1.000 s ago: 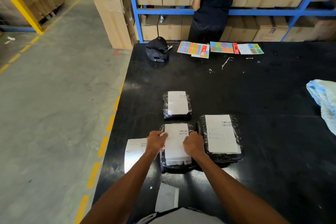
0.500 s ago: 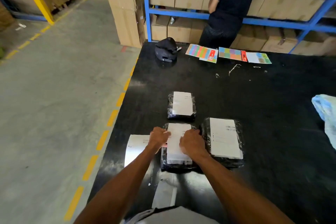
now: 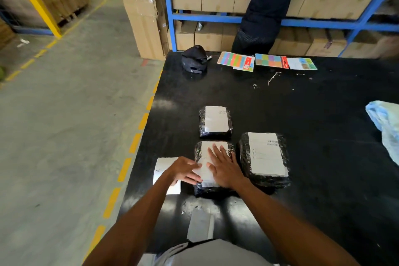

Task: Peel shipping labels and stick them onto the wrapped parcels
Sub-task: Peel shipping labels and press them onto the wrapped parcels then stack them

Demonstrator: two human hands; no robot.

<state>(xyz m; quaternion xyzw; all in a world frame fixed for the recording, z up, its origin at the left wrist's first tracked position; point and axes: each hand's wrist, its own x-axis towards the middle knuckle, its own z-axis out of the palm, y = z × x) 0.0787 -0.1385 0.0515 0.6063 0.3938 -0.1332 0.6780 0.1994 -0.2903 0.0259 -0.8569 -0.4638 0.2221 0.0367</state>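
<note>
Three black wrapped parcels lie on the black table (image 3: pixel 323 179), each with a white label on top. The near parcel (image 3: pixel 212 191) carries a label (image 3: pixel 205 174) under both my hands. My right hand (image 3: pixel 224 168) lies flat and spread on that label. My left hand (image 3: pixel 185 170) rests at the label's left edge, fingers stretched over it. A larger parcel (image 3: pixel 264 158) sits just to the right, a smaller one (image 3: pixel 216 122) behind. A white label sheet (image 3: pixel 163 167) lies left of the near parcel, partly under my left wrist.
A grey backing strip (image 3: pixel 199 225) lies by the table's near edge. At the far edge sit a black cap (image 3: pixel 194 59) and coloured sticker sheets (image 3: pixel 236 61). A blue plastic bag (image 3: pixel 386 123) is at the right. A person (image 3: pixel 265 6) stands at the blue shelving with cartons.
Both hands went from curled fingertips pinching the label's sides to lying flat on it; the right hand spread out and slid up the label. The camera view shifted slightly.
</note>
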